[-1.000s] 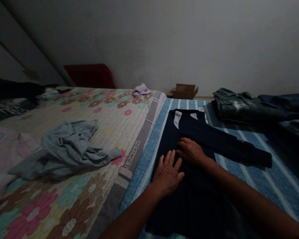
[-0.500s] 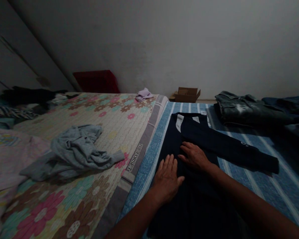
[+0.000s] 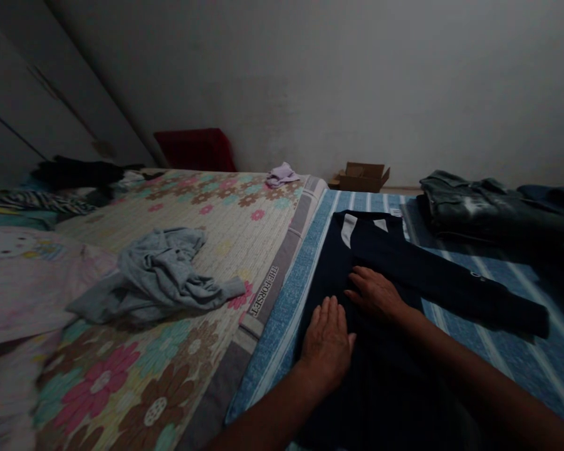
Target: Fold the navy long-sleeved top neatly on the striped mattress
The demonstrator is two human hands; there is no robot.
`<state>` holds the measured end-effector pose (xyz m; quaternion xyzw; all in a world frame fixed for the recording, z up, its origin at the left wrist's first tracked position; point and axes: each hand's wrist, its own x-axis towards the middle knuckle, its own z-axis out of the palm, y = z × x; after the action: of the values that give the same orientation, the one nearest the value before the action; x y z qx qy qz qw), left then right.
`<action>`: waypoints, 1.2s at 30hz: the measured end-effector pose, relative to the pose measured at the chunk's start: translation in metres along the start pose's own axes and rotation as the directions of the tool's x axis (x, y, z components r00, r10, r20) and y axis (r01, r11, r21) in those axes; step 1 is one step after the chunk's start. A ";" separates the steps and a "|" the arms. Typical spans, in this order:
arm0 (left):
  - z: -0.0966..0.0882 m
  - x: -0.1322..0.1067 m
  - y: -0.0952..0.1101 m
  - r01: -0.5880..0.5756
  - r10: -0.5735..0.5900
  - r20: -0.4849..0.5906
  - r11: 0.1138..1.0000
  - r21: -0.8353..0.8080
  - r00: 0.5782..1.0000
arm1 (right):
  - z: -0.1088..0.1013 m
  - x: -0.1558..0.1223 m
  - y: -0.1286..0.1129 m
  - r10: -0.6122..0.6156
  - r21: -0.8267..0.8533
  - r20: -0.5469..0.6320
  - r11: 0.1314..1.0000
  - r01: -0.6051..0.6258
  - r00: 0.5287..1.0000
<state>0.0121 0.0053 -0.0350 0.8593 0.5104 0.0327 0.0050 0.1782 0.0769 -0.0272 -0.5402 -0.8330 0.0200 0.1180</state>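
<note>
Bare grey wall (image 3: 282, 81) fills the top half of frame. Floral quilted bed mat (image 3: 225, 219) covers left & lower left, w/ a grey border marked "THE FORSET" at ctr. Blue striped bedsheet (image 3: 282, 341) runs ctr to lower R, right up against the mat. Navy long-sleeved top (image 3: 331, 272) lies flat on that sheet, from just R of ctr to bottom edge; white patches nr its neck, one sleeve stretched out toward R edge. Pale pink garment (image 3: 28, 275), partly cut off, at L edge; crumpled grey sweatshirt (image 3: 162, 275) next to it, left of ctr. Folded dk denim garment (image 3: 479, 207) at R, just above the sleeve. Dk clothes (image 3: 79, 172) heaped mid-left; red item (image 3: 197, 150) behind the mat, upper L of ctr.

Left hand (image 3: 326, 344), lower ctr, palm down flat on the top, fingers straight & close tog., thumb a bit out. Right hand (image 3: 376, 291), just above & R of it, also laid on the top, fingers extended, slightly bent; can't tell if fingertips pinch any fabric. Open cardboard box (image 3: 361, 177) by wall, upper R of ctr. Smallest: lilac cloth (image 3: 282, 175), bunched at mat's far corner, upper ctr.
</note>
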 end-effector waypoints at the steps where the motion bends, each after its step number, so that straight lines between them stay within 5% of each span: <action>1: 0.000 0.000 -0.001 -0.005 0.005 -0.006 1.000 -0.004 1.000 | -0.002 0.001 -0.001 0.004 -0.012 0.016 1.000 -0.004 1.000; 8: -0.010 0.001 0.000 -0.005 0.006 0.012 0.998 -0.061 1.000 | -0.011 -0.005 -0.008 0.020 0.031 0.060 0.999 -0.022 0.998; 12: -0.025 0.008 0.004 0.017 -0.012 0.074 0.997 -0.071 0.997 | -0.016 -0.010 -0.013 0.105 0.279 0.007 0.955 -0.103 0.994; 17: -0.033 0.023 0.007 0.049 -0.046 0.100 0.998 -0.028 0.994 | -0.032 -0.016 -0.033 0.365 0.761 -0.007 0.606 -0.232 0.931; 21: -0.030 0.030 0.005 0.064 -0.060 0.063 0.996 -0.058 0.996 | -0.047 -0.026 -0.053 0.443 0.903 0.063 0.355 -0.240 0.894; 28: -0.057 0.049 -0.031 0.193 -0.124 0.219 0.925 -0.328 0.968 | -0.049 -0.036 -0.064 0.526 0.908 0.411 -0.162 -0.387 0.744; 32: -0.068 0.061 -0.051 0.185 -0.079 0.247 0.877 -0.444 0.966 | -0.043 -0.032 -0.070 0.473 0.821 0.571 -0.312 -0.478 0.671; 36: -0.069 0.064 -0.056 0.178 -0.047 0.251 0.829 -0.531 0.967 | -0.035 -0.018 -0.086 0.420 0.788 0.610 -0.411 -0.459 0.672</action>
<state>-0.0111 0.0865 0.0343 0.7878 0.5256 0.0788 0.3114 0.1164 0.0214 0.0172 -0.5434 -0.2199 0.6786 0.4425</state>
